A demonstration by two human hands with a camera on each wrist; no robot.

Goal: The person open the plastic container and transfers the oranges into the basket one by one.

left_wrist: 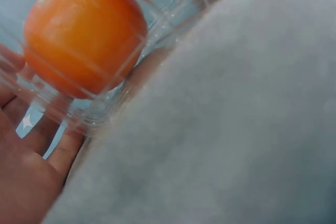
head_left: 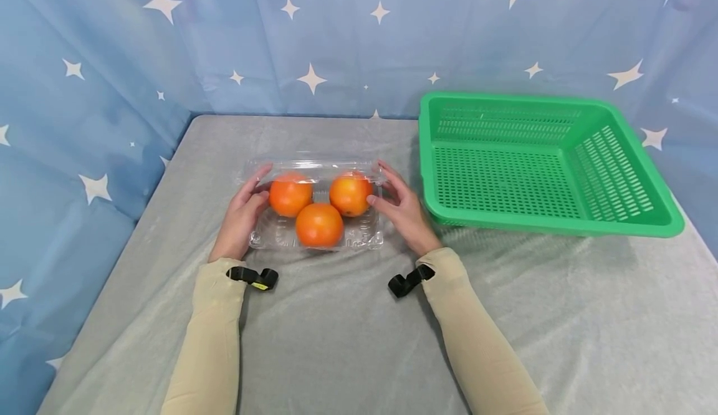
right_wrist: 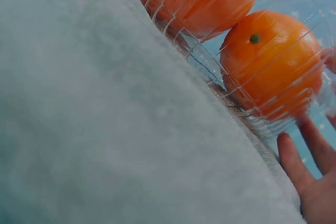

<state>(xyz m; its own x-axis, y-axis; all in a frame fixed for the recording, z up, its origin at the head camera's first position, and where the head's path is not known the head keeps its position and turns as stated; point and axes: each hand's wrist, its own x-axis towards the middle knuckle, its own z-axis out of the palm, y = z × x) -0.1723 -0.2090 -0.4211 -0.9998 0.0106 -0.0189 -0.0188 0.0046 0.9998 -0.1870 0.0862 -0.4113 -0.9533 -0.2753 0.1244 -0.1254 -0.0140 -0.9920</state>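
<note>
A clear plastic clamshell box (head_left: 275,236) lies on the cloth with its lid (head_left: 314,164) raised at the back. Inside it are three oranges: one at back left (head_left: 290,195), one at back right (head_left: 351,194) and one at the front (head_left: 319,225). My left hand (head_left: 242,212) holds the box's left side, fingers along the outside and thumb at the rim. On the opposite side, my right hand (head_left: 405,212) grips the box, its thumb beside the back right orange. Some fingertips show only blurred through the plastic.
A green plastic basket (head_left: 507,220) with slotted walls stands at the back right, a little beyond my right hand. Grey cloth (head_left: 325,340) covers the table. Blue star-patterned curtains (head_left: 348,47) hang behind and to the left.
</note>
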